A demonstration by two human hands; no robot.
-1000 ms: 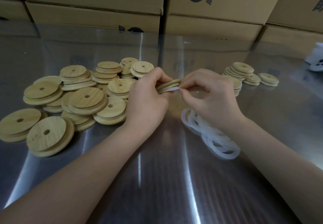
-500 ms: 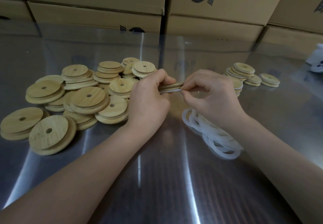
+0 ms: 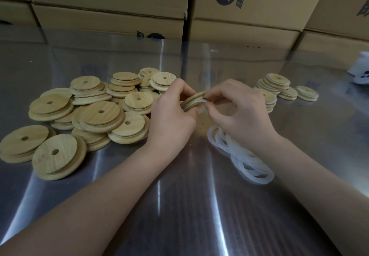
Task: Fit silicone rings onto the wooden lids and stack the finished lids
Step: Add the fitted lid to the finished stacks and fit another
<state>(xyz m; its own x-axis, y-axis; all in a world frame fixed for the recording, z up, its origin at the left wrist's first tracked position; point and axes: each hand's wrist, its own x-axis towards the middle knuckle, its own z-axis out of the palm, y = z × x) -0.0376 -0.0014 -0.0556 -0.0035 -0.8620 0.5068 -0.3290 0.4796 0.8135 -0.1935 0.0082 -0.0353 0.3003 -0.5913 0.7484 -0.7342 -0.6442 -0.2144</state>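
My left hand [image 3: 171,119] grips a round wooden lid [image 3: 192,99] edge-on above the steel table. My right hand [image 3: 239,111] pinches a white silicone ring [image 3: 201,101] against the lid's lower rim. A loose heap of bare wooden lids [image 3: 99,113], each with a centre hole, lies to the left. Under my right wrist sits a tangle of white silicone rings [image 3: 247,161]. Low stacks of lids with white rings fitted [image 3: 277,83] stand at the right rear.
The reflective steel table [image 3: 179,205] carries everything. Cardboard boxes [image 3: 111,0] form a wall along the far edge. A white object with dark spots [image 3: 361,74] lies at the far right edge.
The lid between my hands has tilted slightly and more white ring shows along its lower rim. Both hands stay in the same place.
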